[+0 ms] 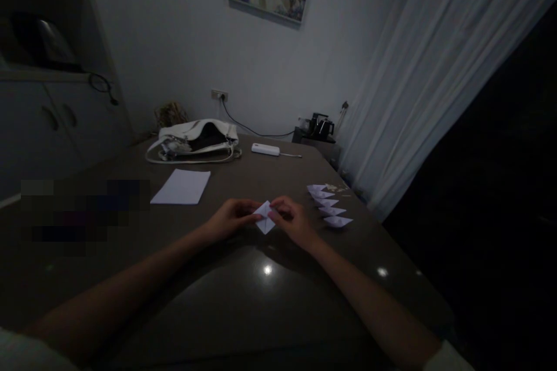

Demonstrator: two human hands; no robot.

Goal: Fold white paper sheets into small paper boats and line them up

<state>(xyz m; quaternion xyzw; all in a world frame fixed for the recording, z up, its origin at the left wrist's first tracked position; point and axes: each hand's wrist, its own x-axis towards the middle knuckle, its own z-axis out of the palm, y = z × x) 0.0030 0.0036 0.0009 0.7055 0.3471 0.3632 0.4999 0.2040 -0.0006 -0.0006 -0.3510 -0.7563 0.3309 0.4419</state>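
Note:
Between my hands, a little above the dark table point(235, 307), is a small folded paper diamond point(266, 225) with a crease down its middle. My left hand point(232, 217) pinches its left corner between thumb and fingers. On the other side my right hand point(292, 221) grips the right corner, thumb on the near face. Several folded paper boats point(338, 222) stand in a row to the right of my right hand. A stack of white paper point(181, 187) lies beyond my left hand.
Farther back are a white handbag point(198, 138) and a white power bank point(265, 150) with a short cable. Small pale scraps point(335, 188) lie near the table's right edge. A black kettle point(322, 126) stands by the wall, beside a sheer curtain point(400, 81).

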